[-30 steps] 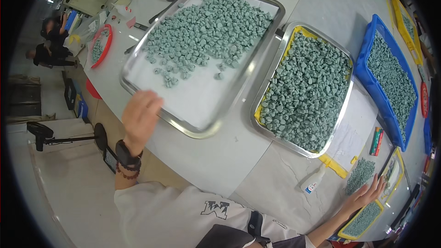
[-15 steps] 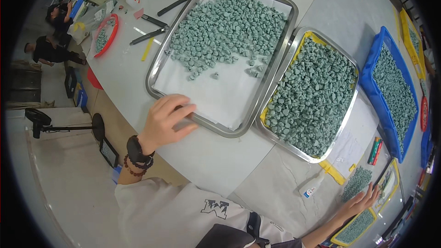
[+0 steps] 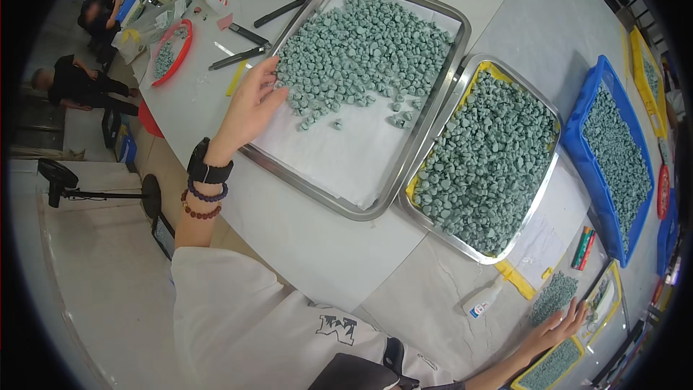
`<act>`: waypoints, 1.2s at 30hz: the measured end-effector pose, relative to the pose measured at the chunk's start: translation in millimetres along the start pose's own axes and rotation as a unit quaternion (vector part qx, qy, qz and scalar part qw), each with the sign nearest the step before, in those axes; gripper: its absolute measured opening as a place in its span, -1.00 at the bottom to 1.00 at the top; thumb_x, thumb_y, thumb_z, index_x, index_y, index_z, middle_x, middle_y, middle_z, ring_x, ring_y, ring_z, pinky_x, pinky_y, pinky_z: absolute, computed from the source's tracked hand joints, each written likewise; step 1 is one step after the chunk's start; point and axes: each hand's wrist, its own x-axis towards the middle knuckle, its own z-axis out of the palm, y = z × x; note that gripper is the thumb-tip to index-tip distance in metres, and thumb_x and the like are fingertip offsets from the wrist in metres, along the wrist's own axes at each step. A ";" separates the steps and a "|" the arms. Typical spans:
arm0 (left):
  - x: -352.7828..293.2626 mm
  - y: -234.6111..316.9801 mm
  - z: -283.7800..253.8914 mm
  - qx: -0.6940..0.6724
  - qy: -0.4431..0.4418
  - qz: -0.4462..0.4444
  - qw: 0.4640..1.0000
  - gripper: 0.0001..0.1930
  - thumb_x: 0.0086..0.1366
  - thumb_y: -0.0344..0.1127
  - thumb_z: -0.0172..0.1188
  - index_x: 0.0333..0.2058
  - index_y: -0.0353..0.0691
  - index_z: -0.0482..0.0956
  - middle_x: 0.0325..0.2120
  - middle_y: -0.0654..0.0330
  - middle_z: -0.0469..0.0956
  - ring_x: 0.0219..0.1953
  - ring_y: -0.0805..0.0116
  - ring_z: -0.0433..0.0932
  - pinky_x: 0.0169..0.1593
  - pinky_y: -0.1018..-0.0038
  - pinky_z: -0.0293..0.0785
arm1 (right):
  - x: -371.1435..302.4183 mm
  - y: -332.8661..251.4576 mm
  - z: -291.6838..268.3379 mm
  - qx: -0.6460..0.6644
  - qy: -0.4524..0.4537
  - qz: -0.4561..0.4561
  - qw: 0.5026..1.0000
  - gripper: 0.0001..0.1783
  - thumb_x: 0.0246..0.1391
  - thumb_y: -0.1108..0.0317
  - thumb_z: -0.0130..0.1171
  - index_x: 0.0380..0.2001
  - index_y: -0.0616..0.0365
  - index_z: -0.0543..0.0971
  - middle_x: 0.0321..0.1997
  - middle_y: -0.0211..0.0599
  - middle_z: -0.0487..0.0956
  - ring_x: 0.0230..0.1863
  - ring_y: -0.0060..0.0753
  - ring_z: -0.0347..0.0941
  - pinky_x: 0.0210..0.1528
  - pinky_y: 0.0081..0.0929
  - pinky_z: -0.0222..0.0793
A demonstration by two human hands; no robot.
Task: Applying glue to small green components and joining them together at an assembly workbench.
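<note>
Stones [image 3: 364, 43] beside left hand [image 3: 251, 107], fingers parted — probably hard, light, slippery, best pinched by sides — right hand [image 3: 550, 332] fingers spread

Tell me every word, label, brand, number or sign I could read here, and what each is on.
Shirt front: one large dark letter, legible but not copied out here; smaller mark unreadable.
White bottle: label too small to read.
Red and green tubes: any print too small to read.
Paper sheet: any marks too faint to read.
Steel tray by the left hand: no lettering visible.
</note>
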 end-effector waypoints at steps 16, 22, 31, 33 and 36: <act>62.3 9.6 14.1 0.077 -0.014 0.059 0.995 -0.46 0.20 -0.33 0.17 0.14 -0.27 0.24 0.09 0.01 0.29 0.08 0.16 0.34 0.10 0.35 0.33 | 0.0 -6.1 -1.5 0.017 -0.020 0.021 0.999 -0.62 0.27 0.25 -0.15 0.02 0.26 0.44 0.21 -0.05 0.31 0.29 -0.01 0.11 0.29 -0.10 -0.03; 69.9 16.7 22.9 0.273 0.043 0.183 0.943 -0.38 0.22 -0.12 0.15 0.15 -0.34 0.21 0.14 -0.16 0.22 0.17 -0.07 0.23 0.20 0.21 0.18 | 3.2 -4.7 0.8 0.049 -0.012 0.030 0.998 -0.62 0.27 0.26 -0.16 0.01 0.26 0.44 0.21 -0.06 0.31 0.30 -0.01 0.10 0.30 -0.09 -0.05; 142.6 -4.8 53.1 0.306 -0.015 0.200 0.931 -0.18 0.27 0.20 -0.08 0.20 -0.47 0.07 0.22 -0.26 0.08 0.30 -0.18 -0.03 0.31 0.19 -0.08 | 2.9 -11.1 -2.0 0.067 -0.035 0.044 0.996 -0.62 0.28 0.25 -0.18 0.01 0.25 0.44 0.20 -0.05 0.31 0.32 -0.02 0.06 0.31 -0.09 -0.08; 158.4 -5.7 55.1 0.295 -0.024 0.208 0.932 -0.18 0.27 0.22 -0.09 0.21 -0.45 0.06 0.22 -0.26 0.06 0.30 -0.19 -0.04 0.31 0.18 -0.09 | 3.0 -11.7 -1.8 0.072 -0.038 0.049 0.995 -0.62 0.28 0.25 -0.18 0.01 0.25 0.44 0.20 -0.05 0.31 0.32 -0.02 0.06 0.31 -0.09 -0.08; 161.1 -0.2 58.2 0.275 -0.051 0.220 0.935 -0.16 0.26 0.25 -0.10 0.23 -0.40 0.05 0.24 -0.27 0.01 0.30 -0.20 -0.06 0.31 0.15 -0.12 | 1.0 -8.7 0.1 0.074 -0.036 0.044 0.996 -0.62 0.28 0.25 -0.18 0.01 0.25 0.43 0.20 -0.05 0.31 0.31 -0.01 0.06 0.31 -0.08 -0.08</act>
